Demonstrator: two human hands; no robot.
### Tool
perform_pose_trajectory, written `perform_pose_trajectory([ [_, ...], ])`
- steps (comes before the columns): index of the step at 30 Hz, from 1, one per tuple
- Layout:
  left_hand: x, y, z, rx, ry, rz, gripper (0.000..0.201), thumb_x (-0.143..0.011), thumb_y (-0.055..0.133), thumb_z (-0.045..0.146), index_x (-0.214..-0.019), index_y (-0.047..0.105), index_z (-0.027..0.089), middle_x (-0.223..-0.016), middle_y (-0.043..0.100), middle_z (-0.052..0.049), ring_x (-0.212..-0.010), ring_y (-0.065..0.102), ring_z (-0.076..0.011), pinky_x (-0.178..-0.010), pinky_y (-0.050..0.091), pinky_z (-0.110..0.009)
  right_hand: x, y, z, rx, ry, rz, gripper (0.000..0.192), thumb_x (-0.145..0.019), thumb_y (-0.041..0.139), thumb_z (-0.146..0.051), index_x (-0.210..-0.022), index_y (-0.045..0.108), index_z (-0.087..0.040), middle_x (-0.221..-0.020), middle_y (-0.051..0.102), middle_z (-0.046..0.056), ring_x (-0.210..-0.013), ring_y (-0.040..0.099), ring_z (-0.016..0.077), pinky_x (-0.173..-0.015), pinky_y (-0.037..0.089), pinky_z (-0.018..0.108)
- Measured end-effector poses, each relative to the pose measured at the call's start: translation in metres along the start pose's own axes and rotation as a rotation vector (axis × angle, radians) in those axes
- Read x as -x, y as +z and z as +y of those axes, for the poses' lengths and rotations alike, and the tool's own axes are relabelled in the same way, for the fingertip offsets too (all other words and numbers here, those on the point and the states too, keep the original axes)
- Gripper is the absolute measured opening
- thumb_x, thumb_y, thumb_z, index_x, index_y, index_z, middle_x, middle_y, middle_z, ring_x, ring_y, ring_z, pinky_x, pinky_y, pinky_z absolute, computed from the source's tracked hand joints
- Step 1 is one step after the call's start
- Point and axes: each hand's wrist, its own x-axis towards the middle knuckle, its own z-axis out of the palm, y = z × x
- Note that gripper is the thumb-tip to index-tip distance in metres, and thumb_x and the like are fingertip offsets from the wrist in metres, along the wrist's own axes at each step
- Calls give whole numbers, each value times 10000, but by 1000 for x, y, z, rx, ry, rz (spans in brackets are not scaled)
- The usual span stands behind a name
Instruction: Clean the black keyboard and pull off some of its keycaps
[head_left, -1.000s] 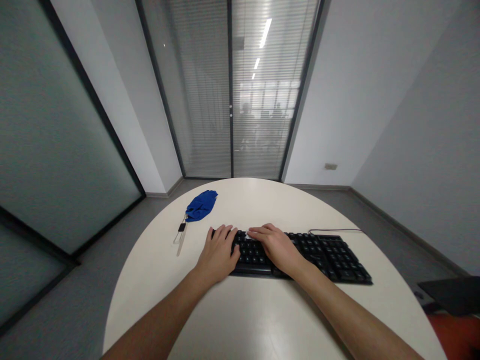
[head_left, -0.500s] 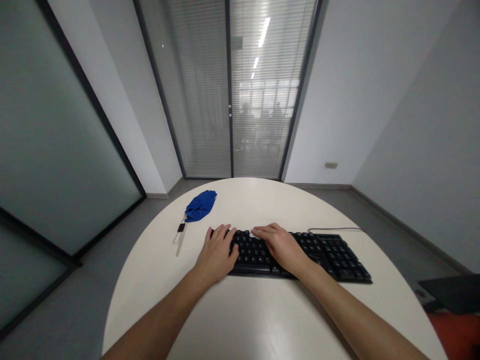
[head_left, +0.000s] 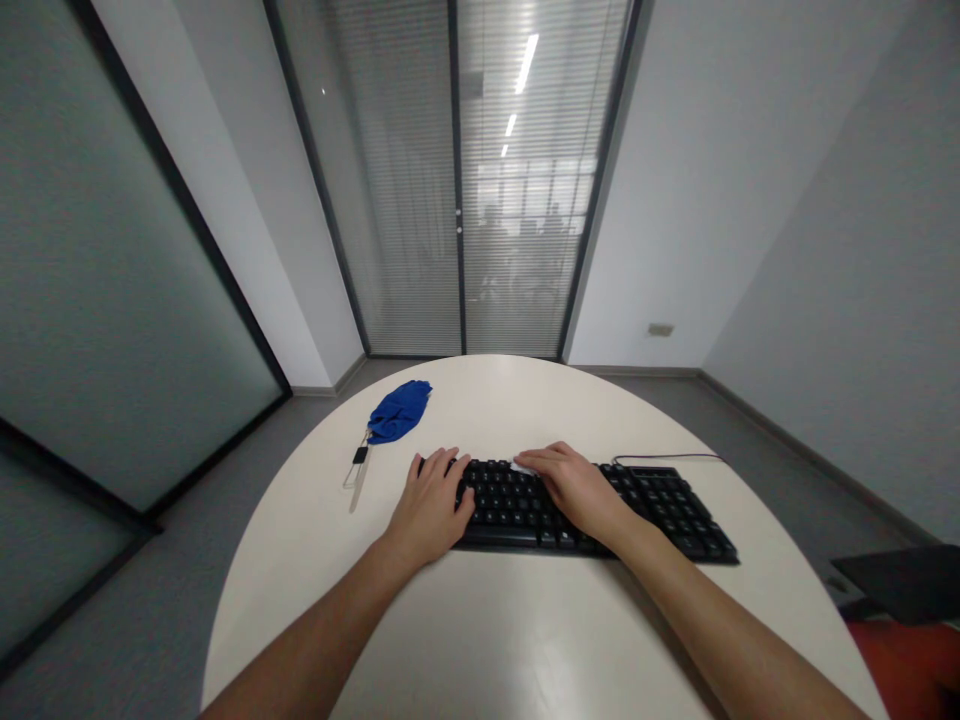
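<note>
While a black keyboard lies across the middle of a round white table, its key legends too small to read, the left hand rests flat on its left end, fingers loosely spread, holding nothing. The right hand lies open over the centre keys, a small white scrap at its fingertips. A blue cloth sits near the table's far left edge.

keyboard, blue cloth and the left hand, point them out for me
keyboard [head_left: 660, 505], head view, on the bare keys of its right half
blue cloth [head_left: 400, 411], head view, middle of the bundle
left hand [head_left: 430, 505], head view, back of the hand
</note>
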Motion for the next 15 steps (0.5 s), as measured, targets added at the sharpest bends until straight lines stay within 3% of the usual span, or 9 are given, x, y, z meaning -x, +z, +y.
perform_pose_trajectory([
  [15,0,0,-1,-9,6,-3,427,-966,446,296,-1376,501,191,-1464,502,-121,-1375,421,-301,-1173,245,-585,4,1,0,-27,-16,25,412,-893,492,-58,-1210,709,-209,-1156,727,67,-1032,612,232,-945,509,404],
])
